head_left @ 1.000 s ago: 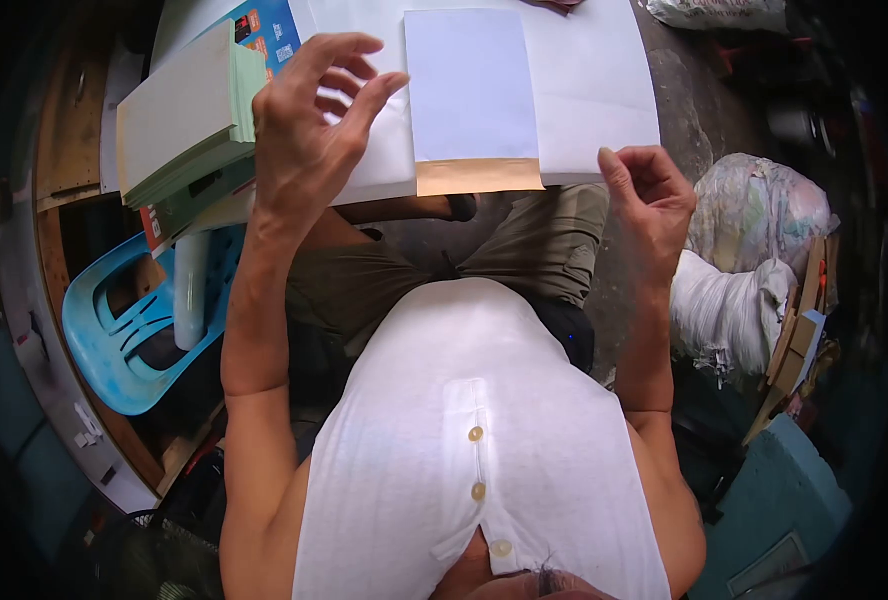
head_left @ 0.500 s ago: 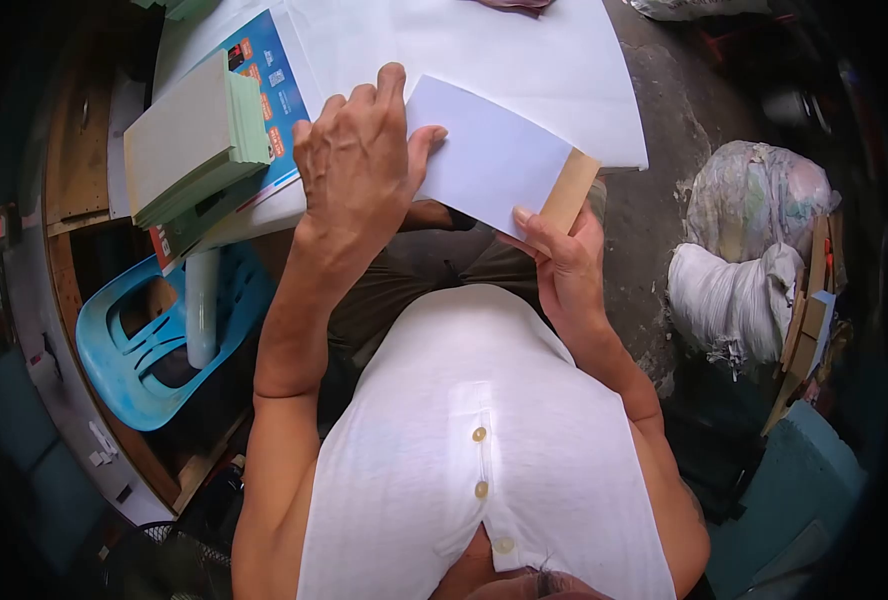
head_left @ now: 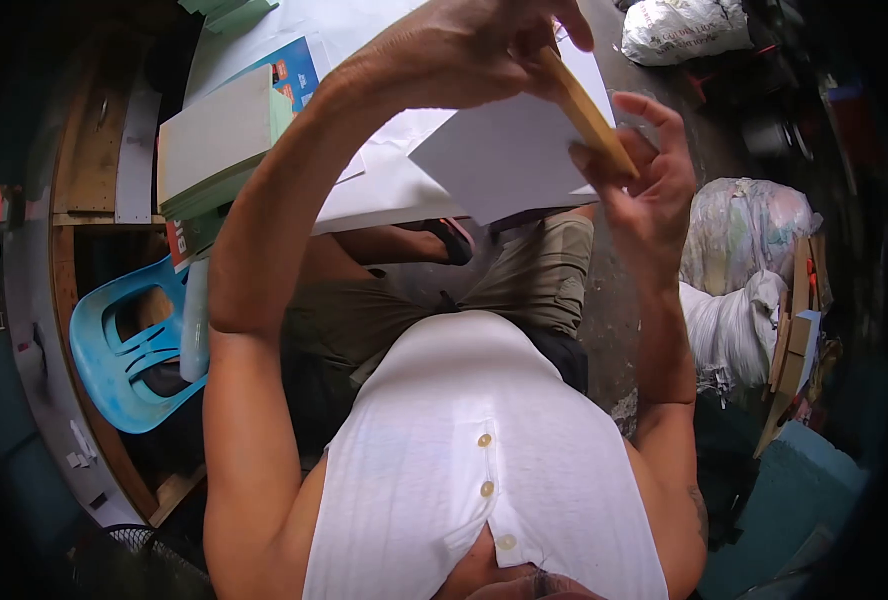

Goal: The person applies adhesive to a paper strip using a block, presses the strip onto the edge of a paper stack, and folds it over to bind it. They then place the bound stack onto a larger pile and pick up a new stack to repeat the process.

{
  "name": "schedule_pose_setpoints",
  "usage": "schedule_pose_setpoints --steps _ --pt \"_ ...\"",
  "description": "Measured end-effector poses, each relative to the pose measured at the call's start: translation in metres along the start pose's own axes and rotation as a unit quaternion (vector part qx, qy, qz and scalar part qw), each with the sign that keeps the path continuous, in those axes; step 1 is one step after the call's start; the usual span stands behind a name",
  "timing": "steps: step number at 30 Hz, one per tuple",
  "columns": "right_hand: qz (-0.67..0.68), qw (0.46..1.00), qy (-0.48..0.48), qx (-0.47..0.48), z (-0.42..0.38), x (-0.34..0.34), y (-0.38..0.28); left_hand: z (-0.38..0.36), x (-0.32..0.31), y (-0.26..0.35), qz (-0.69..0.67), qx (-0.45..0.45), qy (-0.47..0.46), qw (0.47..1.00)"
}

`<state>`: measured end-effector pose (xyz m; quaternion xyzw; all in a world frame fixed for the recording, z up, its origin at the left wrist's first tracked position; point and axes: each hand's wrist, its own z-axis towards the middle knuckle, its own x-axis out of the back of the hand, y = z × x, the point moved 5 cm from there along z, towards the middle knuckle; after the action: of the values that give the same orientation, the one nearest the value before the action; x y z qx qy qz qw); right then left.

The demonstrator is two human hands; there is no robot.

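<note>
White bench [head_left: 379, 197] is filling the upper middle; blue chair [head_left: 129, 335] is standing near its left end, book stack [head_left: 219, 130] resting on it. Pale paper pad [head_left: 504, 150] is tilting over the near edge. Left hand [head_left: 494, 45] is half-curling at its brown strip's [head_left: 592, 112] upper end, grip unclear; right hand [head_left: 654, 180] is gripping the lower end.
</note>
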<state>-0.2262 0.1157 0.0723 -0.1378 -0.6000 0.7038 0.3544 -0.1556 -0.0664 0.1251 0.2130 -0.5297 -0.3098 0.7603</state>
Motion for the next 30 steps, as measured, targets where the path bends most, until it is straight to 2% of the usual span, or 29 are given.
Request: schedule_pose_setpoints --steps 2,4,5,6,7,8,9,10,11,12,14,16,22,30 --pt "-0.059 0.992 -0.006 0.116 0.042 0.007 0.000 0.005 0.021 -0.014 -0.109 0.043 0.065 0.991" --pt "-0.198 0.953 0.030 0.226 0.077 0.007 -0.023 0.008 0.044 -0.010 -0.025 0.000 0.170 0.985" --pt "-0.265 0.908 0.131 0.296 0.074 -0.009 -0.057 0.007 0.051 -0.003 0.020 -0.019 0.205 0.978" --pt "-0.248 0.924 0.117 0.265 0.095 -0.006 -0.039 0.001 0.056 0.005 0.031 -0.074 0.229 0.970" --pt "-0.231 0.939 0.103 0.233 0.115 -0.002 -0.020 -0.007 0.056 0.004 0.072 -0.076 0.227 0.968" --pt "-0.269 0.918 0.096 0.276 0.100 -0.010 -0.026 -0.029 0.047 -0.013 0.217 -0.059 0.255 0.940" --pt "-0.306 0.892 0.091 0.319 0.085 -0.018 -0.031 -0.051 0.038 -0.031 0.355 -0.035 0.283 0.890" --pt "-0.286 0.871 0.036 0.397 0.068 -0.019 -0.014 -0.060 0.022 -0.012 0.226 -0.117 0.301 0.919" --pt "-0.258 0.875 0.042 0.408 0.057 -0.026 0.006 -0.077 0.001 -0.012 0.171 -0.071 0.290 0.939" --pt "-0.272 0.868 0.034 0.415 0.040 -0.033 0.027 -0.095 -0.025 -0.023 0.197 -0.089 0.282 0.935" --pt "-0.282 0.880 -0.007 0.381 0.005 -0.045 0.061 -0.128 -0.069 -0.038 0.168 -0.064 0.275 0.945" --pt "-0.269 0.878 0.005 0.395 -0.022 -0.050 0.076 -0.153 -0.094 -0.035 0.195 -0.039 0.267 0.943" --pt "-0.233 0.887 0.023 0.397 -0.042 -0.051 0.082 -0.161 -0.114 -0.030 0.191 -0.008 0.295 0.936" --pt "-0.170 0.945 0.008 0.280 -0.040 -0.045 0.089 -0.163 -0.118 -0.033 0.175 0.028 0.307 0.935"
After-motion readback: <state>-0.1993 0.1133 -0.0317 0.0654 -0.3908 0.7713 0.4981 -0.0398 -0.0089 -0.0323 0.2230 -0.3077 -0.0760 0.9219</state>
